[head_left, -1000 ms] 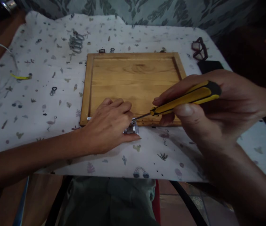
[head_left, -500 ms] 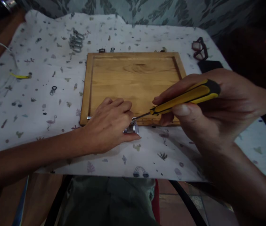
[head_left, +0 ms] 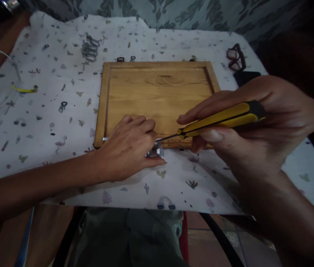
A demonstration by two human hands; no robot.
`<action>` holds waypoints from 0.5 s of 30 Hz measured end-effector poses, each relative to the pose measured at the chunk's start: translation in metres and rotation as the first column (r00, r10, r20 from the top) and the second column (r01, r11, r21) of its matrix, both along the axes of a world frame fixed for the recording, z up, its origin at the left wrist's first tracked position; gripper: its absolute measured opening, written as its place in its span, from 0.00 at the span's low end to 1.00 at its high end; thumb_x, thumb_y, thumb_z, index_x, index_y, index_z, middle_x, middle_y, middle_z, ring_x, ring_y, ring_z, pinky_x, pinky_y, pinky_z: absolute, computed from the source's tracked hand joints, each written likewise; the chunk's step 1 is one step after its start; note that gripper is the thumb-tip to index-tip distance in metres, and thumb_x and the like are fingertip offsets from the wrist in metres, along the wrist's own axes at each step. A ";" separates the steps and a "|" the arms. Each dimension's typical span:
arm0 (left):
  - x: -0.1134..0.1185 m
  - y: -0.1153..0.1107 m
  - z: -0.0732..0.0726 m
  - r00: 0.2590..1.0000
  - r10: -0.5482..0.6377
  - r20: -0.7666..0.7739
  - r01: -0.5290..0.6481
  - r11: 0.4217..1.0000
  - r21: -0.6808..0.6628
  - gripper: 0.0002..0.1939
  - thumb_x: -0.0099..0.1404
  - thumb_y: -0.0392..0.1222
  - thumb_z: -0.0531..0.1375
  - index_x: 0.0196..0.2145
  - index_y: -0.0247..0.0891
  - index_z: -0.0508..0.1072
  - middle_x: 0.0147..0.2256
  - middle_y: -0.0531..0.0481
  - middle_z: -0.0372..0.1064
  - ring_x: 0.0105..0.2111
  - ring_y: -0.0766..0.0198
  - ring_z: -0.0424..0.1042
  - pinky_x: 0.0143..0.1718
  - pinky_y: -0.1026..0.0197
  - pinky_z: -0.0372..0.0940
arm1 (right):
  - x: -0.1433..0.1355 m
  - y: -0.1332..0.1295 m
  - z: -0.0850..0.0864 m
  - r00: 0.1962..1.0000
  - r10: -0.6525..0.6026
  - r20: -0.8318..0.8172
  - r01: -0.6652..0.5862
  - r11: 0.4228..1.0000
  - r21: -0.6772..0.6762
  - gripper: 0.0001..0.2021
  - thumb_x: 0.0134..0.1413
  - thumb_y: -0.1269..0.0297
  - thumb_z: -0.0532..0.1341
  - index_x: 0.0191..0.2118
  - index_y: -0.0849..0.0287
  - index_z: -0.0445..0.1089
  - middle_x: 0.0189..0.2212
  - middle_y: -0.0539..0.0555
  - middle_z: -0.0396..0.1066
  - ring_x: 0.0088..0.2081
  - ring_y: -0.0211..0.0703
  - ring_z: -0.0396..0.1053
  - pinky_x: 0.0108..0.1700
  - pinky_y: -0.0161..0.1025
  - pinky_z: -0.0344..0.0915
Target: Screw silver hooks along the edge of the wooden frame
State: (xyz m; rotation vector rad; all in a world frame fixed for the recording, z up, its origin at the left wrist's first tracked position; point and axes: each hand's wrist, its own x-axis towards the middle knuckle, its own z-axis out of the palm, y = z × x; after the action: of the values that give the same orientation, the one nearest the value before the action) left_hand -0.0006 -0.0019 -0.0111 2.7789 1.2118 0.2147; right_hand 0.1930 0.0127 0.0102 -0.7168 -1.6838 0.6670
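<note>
A wooden panel with a raised frame (head_left: 157, 96) lies flat on the table. At its near edge my left hand (head_left: 130, 148) is closed around a small shiny metal fitting (head_left: 158, 152), perhaps a hinge, with the thumb stretched along its near side. My right hand (head_left: 262, 129) grips a yellow and black screwdriver (head_left: 220, 118) by its handle, thumb below and fingers above. The screwdriver's thin shaft points left and its tip meets the metal fitting beside my left fingers. The tip's exact contact point is too small to make out.
A patterned white cloth (head_left: 145, 187) covers the table. Several metal pieces (head_left: 90, 48) lie behind the panel to the left. Glasses (head_left: 236, 57) and a dark flat object (head_left: 247, 77) sit at the right. A white cord (head_left: 5, 55) and a yellow strip (head_left: 25, 89) lie at the left.
The screwdriver has turned a little in my right hand, its handle end now slightly lower and further right. My right fingers have shifted slightly. My left hand and the panel stay put.
</note>
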 end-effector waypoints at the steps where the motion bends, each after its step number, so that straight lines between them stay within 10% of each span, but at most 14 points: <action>1: 0.000 0.000 0.000 1.000 -0.002 0.002 0.002 1.000 0.001 0.24 0.64 0.62 0.67 0.37 0.34 0.80 0.37 0.45 0.72 0.42 0.52 0.71 0.41 0.53 0.58 | 0.001 0.001 0.000 1.000 0.008 0.006 -0.008 1.000 -0.005 0.08 0.46 0.57 0.77 0.35 0.42 0.84 0.27 0.48 0.80 0.16 0.44 0.67 0.11 0.44 0.60; 15: 0.002 0.000 0.006 0.999 0.014 -0.040 -0.017 0.998 -0.068 0.25 0.65 0.61 0.66 0.39 0.33 0.80 0.38 0.43 0.72 0.44 0.49 0.70 0.44 0.51 0.58 | 0.012 0.010 -0.004 0.968 0.250 -0.001 -0.250 0.966 -0.070 0.16 0.51 0.70 0.73 0.45 0.44 0.84 0.33 0.49 0.83 0.19 0.41 0.74 0.13 0.37 0.69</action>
State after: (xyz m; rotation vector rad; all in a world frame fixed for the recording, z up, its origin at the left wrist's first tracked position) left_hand 0.0015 -0.0015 -0.0054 2.7287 1.2257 0.1184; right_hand 0.2055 0.0224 0.0062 -0.5594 -1.7824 0.9044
